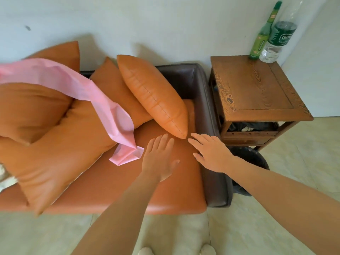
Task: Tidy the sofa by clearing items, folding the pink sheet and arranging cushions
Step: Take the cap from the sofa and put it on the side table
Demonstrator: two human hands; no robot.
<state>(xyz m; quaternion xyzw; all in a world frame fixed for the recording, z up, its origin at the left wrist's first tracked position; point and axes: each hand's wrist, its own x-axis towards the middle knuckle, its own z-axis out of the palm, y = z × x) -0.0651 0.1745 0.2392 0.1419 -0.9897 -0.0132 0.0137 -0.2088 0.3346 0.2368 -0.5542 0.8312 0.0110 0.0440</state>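
Pale walls and a pale tile floor sit around an orange sofa [128, 181] with a dark brown arm at its 3 o'clock end. Beside that arm stands a wooden bench [257, 85] with two bottles [270, 34] at its far corner.

Both hands reach out over the seat. The left hand [159, 156] is flat and spread, fingers straight, just above or on the seat; I cannot tell if it touches. The right hand [209, 153] is spread too, fingers straight, holding nothing.

A cushion [152, 94] leans at the back. Its long side runs from 11 o'clock down to 5 o'clock. Its low corner pokes out right between the two hands, at about 12 o'clock from both. The right hand's fingertips [191, 139] are nearest that corner, almost touching it. So this cushion looks like the next thing to grab, and the right hand is best placed.

The pink sheet [88, 92] is not folded yet. It hangs across the other cushions [55, 144], from 9 o'clock of the hands down to a crumpled end just left of the left hand.
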